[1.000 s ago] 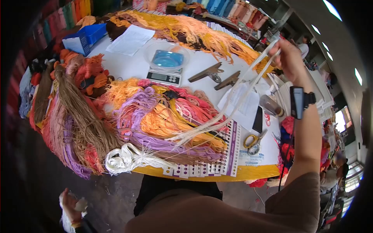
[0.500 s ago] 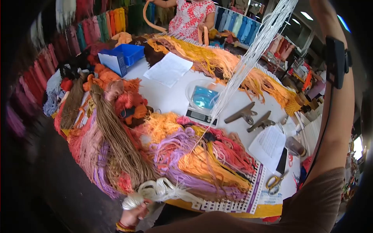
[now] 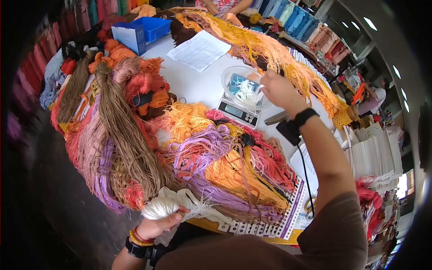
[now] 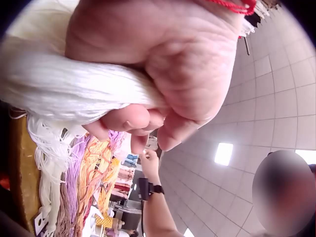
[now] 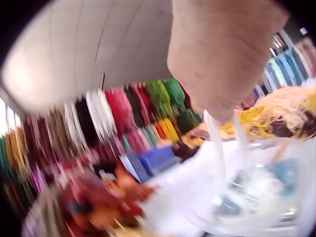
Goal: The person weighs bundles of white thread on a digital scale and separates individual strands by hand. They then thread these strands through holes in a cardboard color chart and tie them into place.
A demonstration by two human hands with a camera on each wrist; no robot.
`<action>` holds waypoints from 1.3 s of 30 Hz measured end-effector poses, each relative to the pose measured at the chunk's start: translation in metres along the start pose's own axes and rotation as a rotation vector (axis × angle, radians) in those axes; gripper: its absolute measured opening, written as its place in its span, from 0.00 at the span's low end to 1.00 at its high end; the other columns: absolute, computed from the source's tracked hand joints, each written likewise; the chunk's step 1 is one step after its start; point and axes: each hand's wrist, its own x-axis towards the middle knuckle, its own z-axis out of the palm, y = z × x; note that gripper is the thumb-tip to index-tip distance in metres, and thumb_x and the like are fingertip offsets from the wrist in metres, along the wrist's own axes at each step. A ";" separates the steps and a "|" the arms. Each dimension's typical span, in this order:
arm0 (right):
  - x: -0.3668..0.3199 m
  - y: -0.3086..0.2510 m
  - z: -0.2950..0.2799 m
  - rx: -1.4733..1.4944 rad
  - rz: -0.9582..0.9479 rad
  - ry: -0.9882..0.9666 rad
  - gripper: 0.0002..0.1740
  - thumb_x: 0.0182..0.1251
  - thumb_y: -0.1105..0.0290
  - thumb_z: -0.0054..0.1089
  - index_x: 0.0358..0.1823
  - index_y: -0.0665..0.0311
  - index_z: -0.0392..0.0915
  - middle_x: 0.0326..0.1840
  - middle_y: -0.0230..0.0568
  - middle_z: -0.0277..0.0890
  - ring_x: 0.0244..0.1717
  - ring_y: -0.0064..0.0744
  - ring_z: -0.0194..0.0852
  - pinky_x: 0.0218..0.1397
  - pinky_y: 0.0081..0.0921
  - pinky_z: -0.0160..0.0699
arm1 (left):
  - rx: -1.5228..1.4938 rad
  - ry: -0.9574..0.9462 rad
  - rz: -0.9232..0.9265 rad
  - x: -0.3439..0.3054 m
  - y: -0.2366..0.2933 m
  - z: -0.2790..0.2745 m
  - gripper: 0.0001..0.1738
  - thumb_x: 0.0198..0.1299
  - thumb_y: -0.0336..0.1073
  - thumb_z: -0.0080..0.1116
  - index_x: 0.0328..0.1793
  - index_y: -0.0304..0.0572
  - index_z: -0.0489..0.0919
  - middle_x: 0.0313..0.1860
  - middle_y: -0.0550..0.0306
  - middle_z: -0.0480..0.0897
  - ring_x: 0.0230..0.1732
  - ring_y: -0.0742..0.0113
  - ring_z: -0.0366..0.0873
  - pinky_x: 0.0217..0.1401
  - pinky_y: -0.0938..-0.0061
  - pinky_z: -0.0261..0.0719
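Note:
My left hand grips a thick white thread hank near the table's front edge; in the left wrist view the fingers curl round the white hank. Over the round clear dish on the small digital scale, my right hand pinches white strands. Their lower part lies in the dish as a loose white pile. In the right wrist view two white strands hang from the right hand towards the dish.
Coloured hanks cover the front of the table, a brown hank among them. Behind lie a printed sheet, a blue tray and a long orange-yellow bundle. Another person's hands show at the far side.
My right hand has come down from high on the right to the dish, lowering the white strands into it. The left hand has risen from below the table to its front edge with the white hank.

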 end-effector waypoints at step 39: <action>-0.038 -0.036 -0.044 0.135 0.471 0.111 0.18 0.57 0.66 0.54 0.51 0.58 0.71 0.35 0.47 0.78 0.37 0.46 0.77 0.38 0.38 0.75 | -0.183 0.026 0.049 0.032 -0.012 0.002 0.18 0.63 0.42 0.49 0.46 0.30 0.76 0.11 0.69 0.64 0.17 0.79 0.62 0.30 0.81 0.68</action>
